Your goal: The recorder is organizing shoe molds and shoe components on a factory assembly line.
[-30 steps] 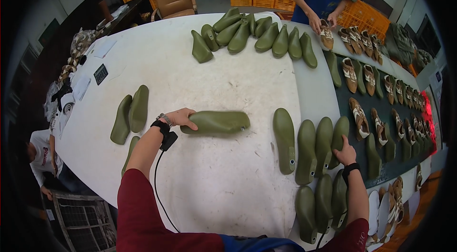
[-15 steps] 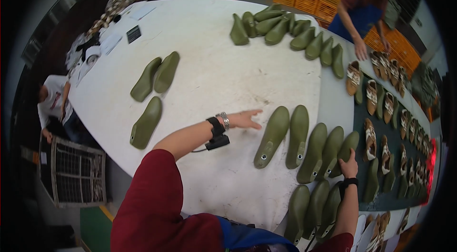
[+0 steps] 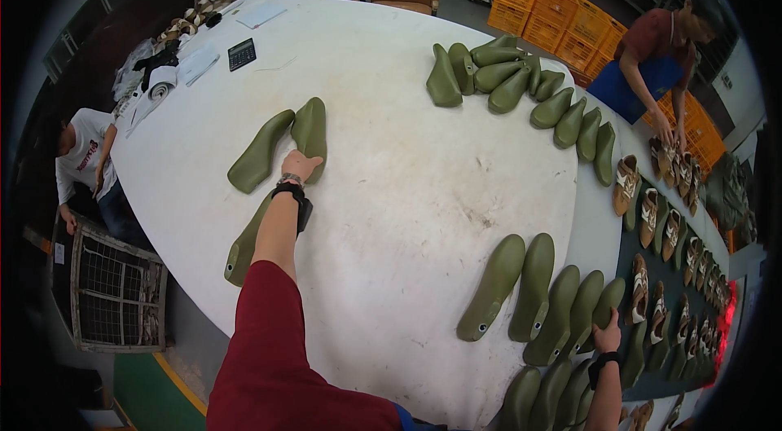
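Observation:
My left hand (image 3: 298, 165) is at the lower end of a green shoe last (image 3: 309, 125), its thumb across the surface and its fingers closed at the edge. Another green last (image 3: 262, 152) lies just left of it, and a third last (image 3: 243, 252) is partly hidden behind my forearm. At the right, my right hand (image 3: 607, 336) grips the lower end of a last (image 3: 609, 299). That one ends a row of several lasts (image 3: 533, 288) lying soles up, with more lasts (image 3: 520, 398) nearer me.
More lasts (image 3: 507, 87) cluster at the table's far right. Brown-and-white shoes (image 3: 640, 288) stand in rows on a dark green surface. A co-worker (image 3: 652, 64) handles shoes there; another person (image 3: 88, 158) is at the left. A calculator (image 3: 242, 54) and orange crates (image 3: 562, 24) are farther back.
My left hand has swung left and away from the right-hand row to a last at the left. My right hand stays on its last. The whole view has shifted.

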A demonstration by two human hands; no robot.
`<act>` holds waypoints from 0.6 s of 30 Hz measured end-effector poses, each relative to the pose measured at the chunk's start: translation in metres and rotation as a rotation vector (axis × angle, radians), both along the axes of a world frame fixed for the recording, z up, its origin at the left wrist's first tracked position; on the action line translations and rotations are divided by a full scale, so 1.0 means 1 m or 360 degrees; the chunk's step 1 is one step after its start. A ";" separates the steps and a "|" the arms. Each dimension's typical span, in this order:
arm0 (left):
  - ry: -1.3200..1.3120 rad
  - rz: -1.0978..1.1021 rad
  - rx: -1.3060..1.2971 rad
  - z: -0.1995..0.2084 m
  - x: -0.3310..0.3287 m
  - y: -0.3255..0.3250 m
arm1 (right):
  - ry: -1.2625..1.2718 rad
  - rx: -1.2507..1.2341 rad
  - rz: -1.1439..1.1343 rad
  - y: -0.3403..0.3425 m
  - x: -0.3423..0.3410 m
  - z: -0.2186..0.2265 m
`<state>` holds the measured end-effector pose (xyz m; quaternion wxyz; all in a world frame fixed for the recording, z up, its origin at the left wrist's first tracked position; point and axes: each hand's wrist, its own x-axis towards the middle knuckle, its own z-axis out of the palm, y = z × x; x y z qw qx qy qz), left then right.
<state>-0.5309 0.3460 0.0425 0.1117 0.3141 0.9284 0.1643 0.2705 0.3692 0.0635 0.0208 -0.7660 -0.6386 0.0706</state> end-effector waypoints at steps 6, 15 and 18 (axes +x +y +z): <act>0.0475 -0.0970 -0.0091 0.032 0.083 -0.003 | -0.0003 0.0016 -0.0040 -0.003 0.001 0.004; -0.0574 -0.0889 0.0645 -0.025 0.195 0.022 | -0.0040 -0.0095 -0.0113 -0.001 -0.017 0.011; -0.0966 -0.0795 0.0469 0.000 0.305 -0.003 | -0.0009 -0.0073 -0.0127 -0.004 -0.009 0.012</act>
